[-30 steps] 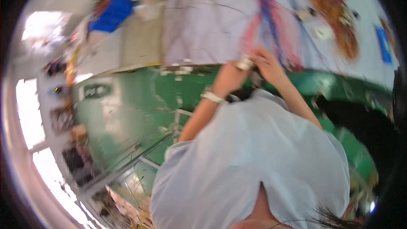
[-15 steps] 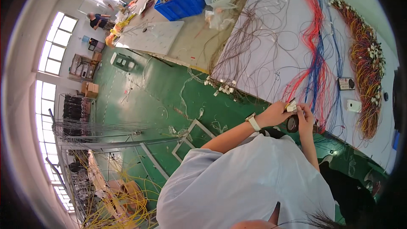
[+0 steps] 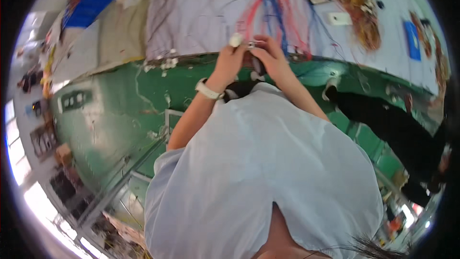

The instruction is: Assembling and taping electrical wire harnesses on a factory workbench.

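Head view: nearest, the pale shirt (image 3: 263, 148) fills the lower middle; any print on the things ahead is too blurred to read. A watch (image 3: 207, 89) with a white strap circles the left wrist.

The white connector (image 3: 235, 40) sits at the fingertips of the left hand (image 3: 229, 64), left of the right hand (image 3: 273, 60) and near the table's front edge. The left hand is mostly closed, fingers curled in around the connector. The right hand is half curled, thumb and fingers bent toward the left; a small pale bit shows at its fingertips, but whether it grips this I cannot tell. A dark disc (image 3: 258, 65) shows just below the right thumb, its support unclear.

White plugs (image 3: 165, 62) cluster along the edge of the table (image 3: 393, 48). Beyond the hands, red wires (image 3: 254, 9) and blue wires (image 3: 274, 9) run up the tabletop, a brown-orange bundle (image 3: 354, 12) lies farther right, and a blue crate (image 3: 91, 0) stands far left.
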